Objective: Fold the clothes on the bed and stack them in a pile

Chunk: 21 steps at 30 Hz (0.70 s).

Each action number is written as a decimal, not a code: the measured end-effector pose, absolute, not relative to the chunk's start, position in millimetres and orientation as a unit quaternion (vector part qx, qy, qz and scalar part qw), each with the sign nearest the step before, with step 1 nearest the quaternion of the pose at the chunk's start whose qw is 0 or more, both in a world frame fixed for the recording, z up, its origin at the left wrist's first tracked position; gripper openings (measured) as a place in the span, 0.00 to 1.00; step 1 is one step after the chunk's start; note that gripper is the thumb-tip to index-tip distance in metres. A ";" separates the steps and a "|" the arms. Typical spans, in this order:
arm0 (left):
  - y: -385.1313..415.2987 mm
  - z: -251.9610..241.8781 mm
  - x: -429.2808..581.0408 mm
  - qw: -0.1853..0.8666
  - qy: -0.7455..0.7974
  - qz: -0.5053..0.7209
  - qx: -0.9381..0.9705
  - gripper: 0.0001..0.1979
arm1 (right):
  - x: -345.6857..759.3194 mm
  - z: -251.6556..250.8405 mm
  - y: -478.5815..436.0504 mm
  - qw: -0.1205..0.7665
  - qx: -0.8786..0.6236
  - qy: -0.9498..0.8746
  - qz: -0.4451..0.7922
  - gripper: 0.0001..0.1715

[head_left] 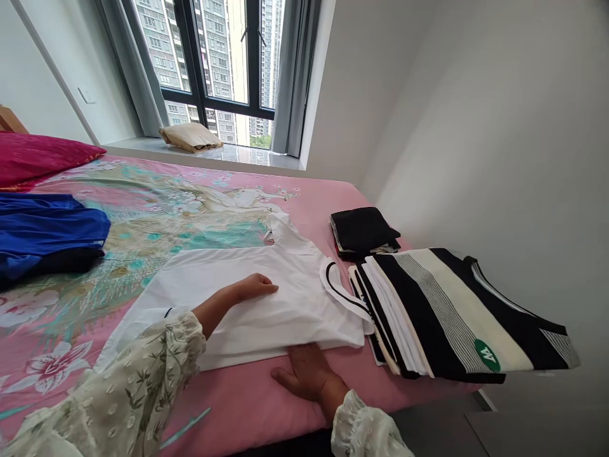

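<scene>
A white shirt [285,317] with black-trimmed edging lies spread across the bed, its collar part at the far side and one sleeve toward the right. My left hand [254,287] rests on the middle of the shirt, its fingers curled together against the fabric. At the near edge, my right hand [307,374] lies low on the bed sheet with its thumb stretched out to the left. Its fingertips go under the shirt's edge and are hidden.
Right of the shirt is a stack of folded clothes with a striped top [438,311] uppermost, reaching past the bed edge. Behind it sits a folded black garment [364,230]. Blue clothing [52,231] and a red pillow [42,155] lie left on the floral bed sheet [157,209].
</scene>
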State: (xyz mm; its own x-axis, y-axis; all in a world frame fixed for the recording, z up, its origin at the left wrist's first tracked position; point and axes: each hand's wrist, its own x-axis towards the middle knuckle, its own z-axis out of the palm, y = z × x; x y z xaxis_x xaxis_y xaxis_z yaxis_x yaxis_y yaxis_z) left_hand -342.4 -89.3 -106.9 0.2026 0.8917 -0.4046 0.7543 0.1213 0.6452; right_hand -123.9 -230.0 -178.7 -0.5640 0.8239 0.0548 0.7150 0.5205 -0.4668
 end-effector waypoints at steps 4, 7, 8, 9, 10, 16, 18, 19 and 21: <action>-93.0 -116.0 -333.7 0.261 0.639 0.164 0.705 0.13 | -124.8 -174.1 -228.7 0.142 -0.436 -0.869 0.187 0.45; -117.4 -117.5 -336.7 0.189 0.621 0.222 0.727 0.17 | -125.3 -171.7 -227.9 0.146 -0.431 -0.871 0.187 0.44; -131.1 -117.5 -340.2 0.166 0.597 0.237 0.749 0.17 | -125.3 -171.1 -227.8 0.148 -0.428 -0.872 0.187 0.44; -146.9 -117.7 -344.7 0.138 0.558 0.247 0.780 0.17 | -125.3 -170.6 -227.8 0.148 -0.426 -0.873 0.188 0.44; -163.9 -118.6 -350.3 0.107 0.509 0.249 0.817 0.17 | -125.3 -170.1 -227.9 0.148 -0.426 -0.872 0.188 0.43; -242.2 -147.2 -405.0 -0.062 0.484 0.173 0.855 0.25 | -126.0 -168.7 -231.6 0.140 -0.430 -0.873 0.182 0.42; -250.2 -160.7 -429.6 -0.100 0.550 0.150 0.816 0.31 | -126.5 -168.9 -232.8 0.132 -0.431 -0.875 0.175 0.40; -252.0 -166.0 -441.8 -0.114 0.575 0.141 0.798 0.32 | -126.8 -168.9 -233.2 0.128 -0.432 -0.876 0.171 0.39; -253.9 -172.3 -463.2 -0.133 0.605 0.135 0.773 0.30 | -127.9 -168.5 -233.4 0.119 -0.431 -0.879 0.166 0.39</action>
